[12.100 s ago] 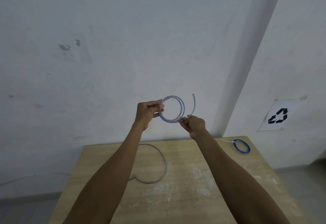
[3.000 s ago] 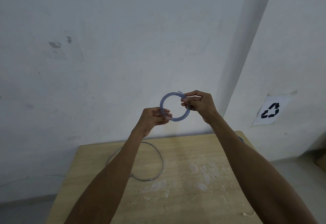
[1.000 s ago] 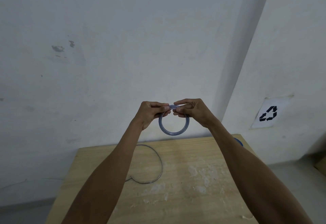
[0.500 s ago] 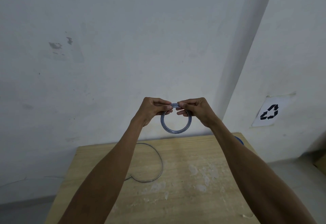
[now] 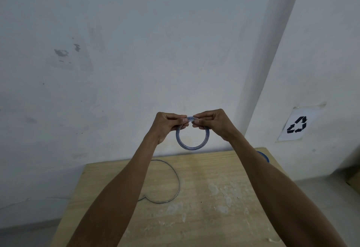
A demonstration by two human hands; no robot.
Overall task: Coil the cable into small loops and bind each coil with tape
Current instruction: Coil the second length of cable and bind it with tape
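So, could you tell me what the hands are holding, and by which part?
The left hand and right hand both pinch the cable coil at its top arc.

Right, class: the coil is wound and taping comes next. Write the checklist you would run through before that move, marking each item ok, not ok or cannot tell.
1. The coil is gathered into one neat ring: ok.
2. Grip is secure, with the left hand and right hand both pinching its top: ok.
3. Cable end is tucked in: cannot tell, the hands cover that spot.
4. A hand is free for tape: not ok, both are busy.
5. Tape is nearby: cannot tell. A blue ring lies at the far right corner of the table, half hidden by the forearm.
6. The loose cable on the table is clear of the coil: ok.
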